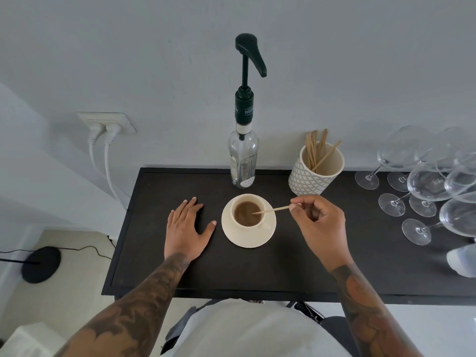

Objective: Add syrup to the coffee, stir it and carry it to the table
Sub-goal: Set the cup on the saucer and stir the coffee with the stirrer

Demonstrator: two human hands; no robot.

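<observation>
A cream cup of brown coffee (247, 213) stands on a cream saucer (239, 239) on the dark sideboard (257, 269). My right hand (320, 228) pinches a thin wooden stirrer (274, 209) whose tip dips into the coffee. My left hand (186, 229) lies flat on the sideboard just left of the saucer, thumb near its rim. Behind the cup stands a clear glass syrup bottle (243, 161) with a tall dark green pump (249, 60).
A patterned beaker (315, 173) with several wooden stirrers stands right of the bottle. Several wine glasses (427, 186) crowd the right end of the sideboard. Two white plugs (105, 130) and cables hang on the wall at left. A black lamp base (41, 264) sits on the floor.
</observation>
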